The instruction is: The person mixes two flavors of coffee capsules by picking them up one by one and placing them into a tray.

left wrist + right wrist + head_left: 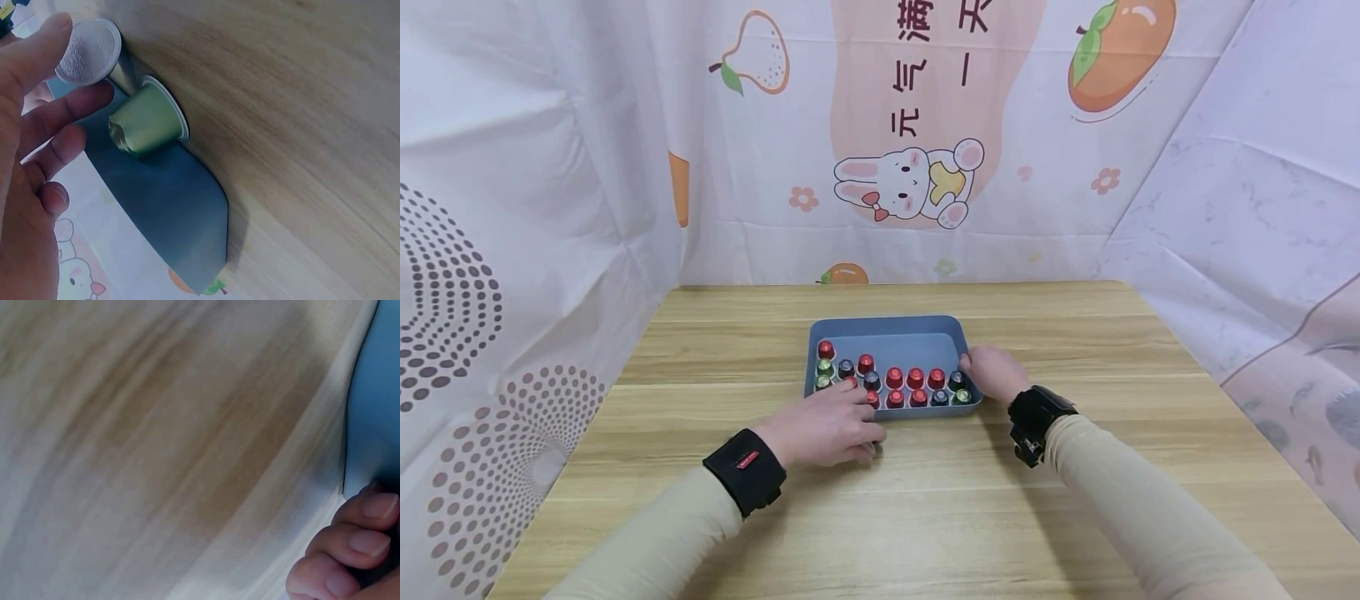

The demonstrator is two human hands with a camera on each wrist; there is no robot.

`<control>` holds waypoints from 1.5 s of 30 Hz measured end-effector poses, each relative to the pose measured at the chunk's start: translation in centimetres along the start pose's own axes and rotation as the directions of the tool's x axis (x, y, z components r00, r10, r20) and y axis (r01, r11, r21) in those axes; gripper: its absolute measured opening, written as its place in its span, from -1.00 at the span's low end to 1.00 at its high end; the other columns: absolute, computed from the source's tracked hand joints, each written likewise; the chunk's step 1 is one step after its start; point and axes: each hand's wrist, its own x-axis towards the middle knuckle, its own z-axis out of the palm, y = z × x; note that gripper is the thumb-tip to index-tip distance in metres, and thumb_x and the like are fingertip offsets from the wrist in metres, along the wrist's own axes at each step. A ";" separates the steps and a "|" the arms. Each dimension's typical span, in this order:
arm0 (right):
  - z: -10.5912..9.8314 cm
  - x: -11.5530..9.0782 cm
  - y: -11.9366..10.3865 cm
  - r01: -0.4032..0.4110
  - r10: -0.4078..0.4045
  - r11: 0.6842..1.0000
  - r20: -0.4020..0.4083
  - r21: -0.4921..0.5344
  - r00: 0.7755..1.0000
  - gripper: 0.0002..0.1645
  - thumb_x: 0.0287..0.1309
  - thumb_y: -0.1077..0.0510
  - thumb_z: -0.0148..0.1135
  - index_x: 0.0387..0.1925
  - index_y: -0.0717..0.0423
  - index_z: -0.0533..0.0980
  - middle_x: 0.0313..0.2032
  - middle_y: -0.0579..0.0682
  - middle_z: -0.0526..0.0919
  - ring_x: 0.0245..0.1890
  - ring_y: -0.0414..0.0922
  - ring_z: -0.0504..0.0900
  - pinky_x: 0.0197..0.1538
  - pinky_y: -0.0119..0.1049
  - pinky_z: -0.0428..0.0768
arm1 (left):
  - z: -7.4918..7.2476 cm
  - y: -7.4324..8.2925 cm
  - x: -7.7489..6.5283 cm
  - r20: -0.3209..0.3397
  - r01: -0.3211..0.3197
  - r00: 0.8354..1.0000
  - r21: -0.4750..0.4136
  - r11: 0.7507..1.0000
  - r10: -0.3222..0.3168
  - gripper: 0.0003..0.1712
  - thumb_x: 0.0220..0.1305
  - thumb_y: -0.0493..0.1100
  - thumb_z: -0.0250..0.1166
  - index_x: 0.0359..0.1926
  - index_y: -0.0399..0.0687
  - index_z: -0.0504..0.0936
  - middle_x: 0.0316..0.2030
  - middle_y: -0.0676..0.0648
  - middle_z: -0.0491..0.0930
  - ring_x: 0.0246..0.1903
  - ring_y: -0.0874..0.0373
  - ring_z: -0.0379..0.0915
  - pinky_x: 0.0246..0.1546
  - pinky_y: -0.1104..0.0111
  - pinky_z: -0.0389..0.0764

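Observation:
A blue-grey tray (895, 323) holds several coffee capsules, mostly red (915, 378) with some dark (957, 381) and green ones (824, 367), lid side down. My left hand (820, 425) is over the tray's front left edge. A capsule with its silver lid (92, 53) towards the camera sits between its thumb and index finger. Beside it a green capsule (147, 122) stands against the tray's outer front wall, hidden from the head view. With fingers (350, 544) curled, my right hand (996, 372) grips the tray's right rim.
The wooden table (737, 350) extends around the tray on all sides. A printed curtain (760, 183) hangs behind its back edge, with more cloth at the left and right. Black wrist straps (747, 472) are on both arms.

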 end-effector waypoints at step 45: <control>0.2 0.2 0.1 0.006 -0.006 1.000 0.009 -0.005 1.000 -0.57 0.50 0.12 -0.08 -0.54 0.14 0.44 -0.43 0.13 0.59 -0.39 0.05 0.59 -0.13 0.11 0.58 | -1.4 0.0 0.4 -0.020 0.035 0.999 -0.093 0.995 -0.037 -0.72 0.32 -0.21 0.37 0.04 0.06 0.71 -0.14 0.06 0.56 -0.19 0.20 0.50 -0.03 0.36 0.61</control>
